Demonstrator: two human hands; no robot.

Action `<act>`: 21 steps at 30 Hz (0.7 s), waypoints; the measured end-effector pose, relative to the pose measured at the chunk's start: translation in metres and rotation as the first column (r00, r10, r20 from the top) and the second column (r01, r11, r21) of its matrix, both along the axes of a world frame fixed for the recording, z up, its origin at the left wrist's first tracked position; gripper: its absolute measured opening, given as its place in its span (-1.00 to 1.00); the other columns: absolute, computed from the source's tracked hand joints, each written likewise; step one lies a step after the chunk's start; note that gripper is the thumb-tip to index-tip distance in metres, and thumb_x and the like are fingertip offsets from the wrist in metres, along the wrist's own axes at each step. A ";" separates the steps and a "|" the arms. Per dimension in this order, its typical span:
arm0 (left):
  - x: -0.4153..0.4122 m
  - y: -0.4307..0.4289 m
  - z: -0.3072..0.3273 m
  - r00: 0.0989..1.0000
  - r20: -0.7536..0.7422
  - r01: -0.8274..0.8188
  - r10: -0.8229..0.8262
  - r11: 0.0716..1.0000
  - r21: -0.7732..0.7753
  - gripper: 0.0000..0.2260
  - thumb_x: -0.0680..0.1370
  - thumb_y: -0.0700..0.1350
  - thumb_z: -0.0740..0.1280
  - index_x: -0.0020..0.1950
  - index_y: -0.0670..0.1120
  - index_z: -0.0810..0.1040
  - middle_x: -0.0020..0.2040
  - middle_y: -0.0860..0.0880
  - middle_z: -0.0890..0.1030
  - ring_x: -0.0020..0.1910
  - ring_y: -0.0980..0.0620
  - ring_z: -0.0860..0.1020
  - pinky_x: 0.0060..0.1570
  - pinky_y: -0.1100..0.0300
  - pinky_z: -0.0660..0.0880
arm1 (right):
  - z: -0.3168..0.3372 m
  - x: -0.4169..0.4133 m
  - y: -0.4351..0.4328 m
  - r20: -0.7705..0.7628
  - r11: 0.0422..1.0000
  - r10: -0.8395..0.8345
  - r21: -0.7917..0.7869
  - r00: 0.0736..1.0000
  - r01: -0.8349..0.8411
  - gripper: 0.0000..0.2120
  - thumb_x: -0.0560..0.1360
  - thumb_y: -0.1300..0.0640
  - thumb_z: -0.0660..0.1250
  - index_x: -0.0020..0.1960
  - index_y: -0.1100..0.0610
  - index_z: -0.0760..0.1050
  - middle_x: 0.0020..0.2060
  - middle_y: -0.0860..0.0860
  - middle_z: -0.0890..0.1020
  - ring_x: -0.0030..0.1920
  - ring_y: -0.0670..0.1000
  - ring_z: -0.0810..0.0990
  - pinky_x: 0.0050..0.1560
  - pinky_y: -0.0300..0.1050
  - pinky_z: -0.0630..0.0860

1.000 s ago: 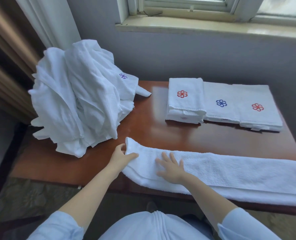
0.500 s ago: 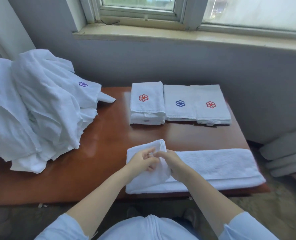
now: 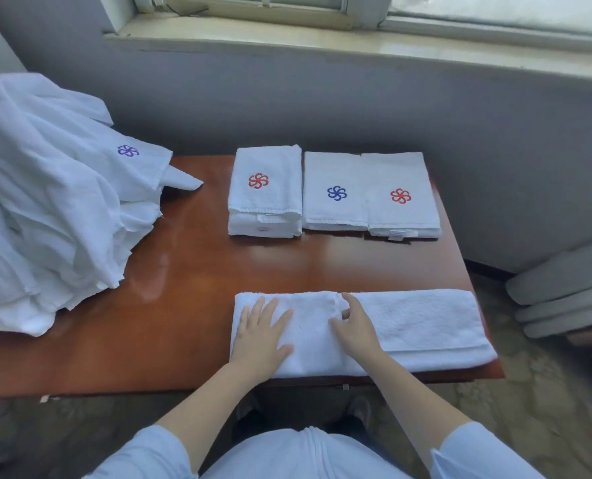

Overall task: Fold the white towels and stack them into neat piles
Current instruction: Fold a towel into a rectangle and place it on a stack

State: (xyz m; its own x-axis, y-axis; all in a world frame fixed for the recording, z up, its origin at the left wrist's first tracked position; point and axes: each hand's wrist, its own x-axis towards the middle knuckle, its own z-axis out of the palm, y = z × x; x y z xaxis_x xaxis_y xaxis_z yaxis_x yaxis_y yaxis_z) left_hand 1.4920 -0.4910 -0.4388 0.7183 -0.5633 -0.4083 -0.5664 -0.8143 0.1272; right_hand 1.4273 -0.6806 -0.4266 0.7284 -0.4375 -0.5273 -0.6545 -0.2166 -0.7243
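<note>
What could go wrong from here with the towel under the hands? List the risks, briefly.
1. The towel lies right along the front edge of the table, its right end near the corner; the next fold might drag it off.
2. The flap's edge by the right hand looks rumpled; if the left hand presses it flat as is, the fold may come out uneven.

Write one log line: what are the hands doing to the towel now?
step: folding towel | left hand: flat on folded end | right hand: at flap edge | folded towels: three at back
</note>
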 end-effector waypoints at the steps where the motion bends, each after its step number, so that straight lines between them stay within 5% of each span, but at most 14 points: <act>1: -0.002 0.000 -0.006 1.000 0.000 0.025 -0.025 0.999 0.045 -0.37 0.62 0.27 0.07 0.60 0.17 -0.15 0.61 0.00 -0.26 0.56 -0.10 -0.33 0.48 -0.11 -0.33 | -0.001 -0.002 -0.001 0.009 0.996 0.046 -0.077 0.999 -0.046 -0.43 0.52 0.17 0.26 0.50 -0.02 0.22 0.18 -0.08 0.47 -0.01 -0.10 0.52 -0.12 -0.18 0.43; 6: -0.002 0.001 -0.024 0.999 -0.004 0.048 -0.048 0.993 0.110 -0.21 0.53 0.45 -0.02 0.45 0.20 -0.52 0.41 -0.02 -0.62 0.40 -0.16 -0.58 0.38 -0.26 -0.44 | -0.011 -0.018 -0.015 -0.021 0.738 0.541 -0.467 0.841 -0.486 -0.29 0.45 0.02 0.33 0.56 -0.06 0.17 0.57 -0.13 0.05 0.50 -0.07 0.18 0.23 -0.08 0.47; 10: 0.002 0.006 -0.029 0.999 -0.017 0.034 -0.032 0.991 0.129 -0.13 0.45 0.53 -0.06 0.34 0.21 -0.66 0.40 -0.01 -0.65 0.39 -0.17 -0.62 0.34 -0.29 -0.50 | -0.023 -0.020 -0.014 -0.206 0.586 0.683 -0.418 0.701 -0.694 -0.08 0.44 -0.13 0.29 0.61 -0.09 -0.20 0.52 -0.13 -0.41 0.57 -0.02 -0.30 0.56 -0.04 -0.06; 21: 0.047 0.060 -0.021 0.995 -0.097 -0.019 0.037 0.983 0.182 -0.04 0.34 0.61 0.00 0.35 0.24 -0.63 0.36 -0.03 -0.70 0.36 -0.19 -0.64 0.31 -0.38 -0.45 | -0.032 0.021 0.044 -0.310 0.492 0.699 -0.446 0.645 -0.748 -0.07 0.52 -0.18 0.24 0.58 -0.05 -0.38 0.51 -0.01 -0.47 0.54 0.08 -0.41 0.53 0.03 -0.28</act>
State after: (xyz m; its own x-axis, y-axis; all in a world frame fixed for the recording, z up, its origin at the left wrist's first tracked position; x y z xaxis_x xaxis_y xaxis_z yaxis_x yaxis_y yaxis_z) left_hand 1.5386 -0.4312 -0.4594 0.6834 -0.4543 -0.5715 -0.5350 -0.8442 0.0313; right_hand 1.4483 -0.6369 -0.4590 0.8804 0.0198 -0.4738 -0.1451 -0.9400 -0.3089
